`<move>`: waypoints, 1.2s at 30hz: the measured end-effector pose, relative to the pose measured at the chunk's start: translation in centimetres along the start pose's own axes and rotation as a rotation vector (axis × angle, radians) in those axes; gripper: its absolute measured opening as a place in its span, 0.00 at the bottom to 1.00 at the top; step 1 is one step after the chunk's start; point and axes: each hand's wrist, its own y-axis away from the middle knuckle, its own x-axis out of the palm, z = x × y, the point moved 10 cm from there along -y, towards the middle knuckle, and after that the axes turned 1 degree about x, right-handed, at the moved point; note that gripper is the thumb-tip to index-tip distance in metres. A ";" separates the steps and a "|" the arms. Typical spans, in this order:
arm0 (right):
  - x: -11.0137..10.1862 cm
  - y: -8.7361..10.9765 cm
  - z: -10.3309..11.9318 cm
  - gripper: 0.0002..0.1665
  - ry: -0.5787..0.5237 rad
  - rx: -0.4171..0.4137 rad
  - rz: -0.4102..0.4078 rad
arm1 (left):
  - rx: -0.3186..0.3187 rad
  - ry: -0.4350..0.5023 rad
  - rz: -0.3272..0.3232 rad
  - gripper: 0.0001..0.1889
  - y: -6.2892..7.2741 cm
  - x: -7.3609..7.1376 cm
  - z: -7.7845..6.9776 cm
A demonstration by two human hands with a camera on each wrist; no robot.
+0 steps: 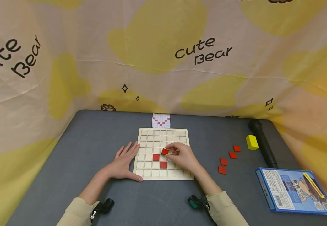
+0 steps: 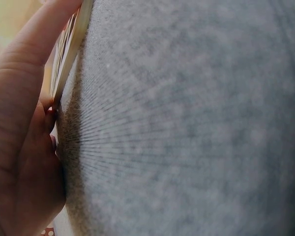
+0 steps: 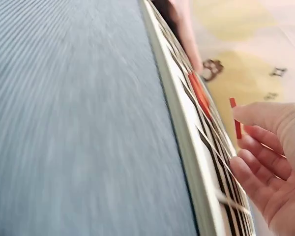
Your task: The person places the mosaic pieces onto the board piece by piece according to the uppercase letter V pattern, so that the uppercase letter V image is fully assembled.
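Observation:
A cream grid board lies on the dark table, with two red square tiles set in its cells, one tile up and left of the other tile. Between thumb and fingertips my right hand pinches a third red tile; the right wrist view shows this tile edge-on, above the board's surface. My left hand is spread at the board's left side, thumb by the near left corner and fingers along the left edge. In the left wrist view the thumb overlaps the board's rim.
Behind the board lies a pattern card with a pink V of squares. Several loose red tiles lie to the right. Farther right are a yellow block, a black cylindrical rod and a blue box. A patterned cloth hangs behind.

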 end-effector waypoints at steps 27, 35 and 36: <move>4.9 -3.5 3.5 0.10 0.230 -0.110 0.039 | 0.000 0.002 0.000 0.69 0.0 0.0 0.0; 4.4 -3.0 3.1 0.12 0.151 -0.117 0.040 | 0.006 -0.005 -0.004 0.69 0.1 0.0 0.0; 4.2 -2.9 3.0 0.12 0.128 -0.111 0.036 | 0.008 -0.003 -0.009 0.69 0.1 0.0 0.0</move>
